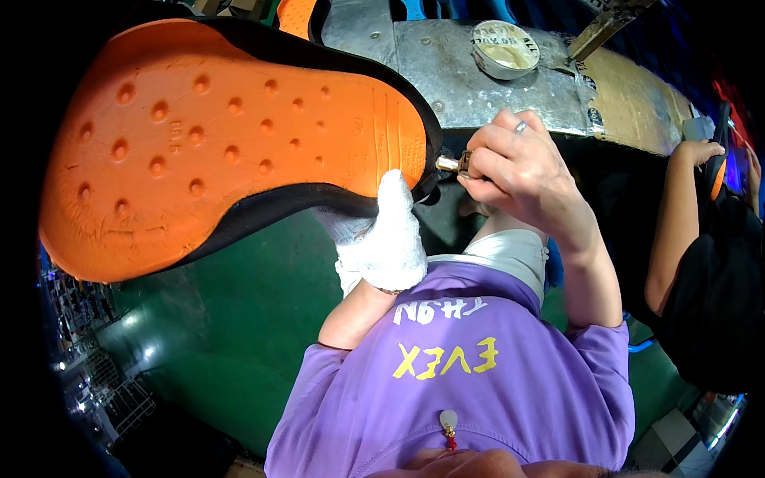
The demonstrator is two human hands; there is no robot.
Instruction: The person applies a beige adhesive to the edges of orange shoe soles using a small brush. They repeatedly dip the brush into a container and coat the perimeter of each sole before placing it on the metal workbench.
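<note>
A large shoe sole (263, 135), orange with raised round studs inside a black rim, is held up on the left, its narrow heel end toward the right. My left hand (390, 243), in a white glove, grips it near the heel, thumb on the orange face and the other fingers hidden underneath. My right hand (514, 163), bare with a ring, is closed around a small tool with a shiny metal tip (447, 163). That tip is at the black rim of the heel; whether it touches cannot be made out. The tool's exact kind is hidden by my fingers.
A grey metal-topped bench (446, 72) runs along the far side, bearing a round pale tin (507, 49). Brown cardboard (629, 95) covers its right part. Another orange sole (295, 16) lies at the back. At right, a co-worker's arm (673, 223) holds a black-and-orange piece.
</note>
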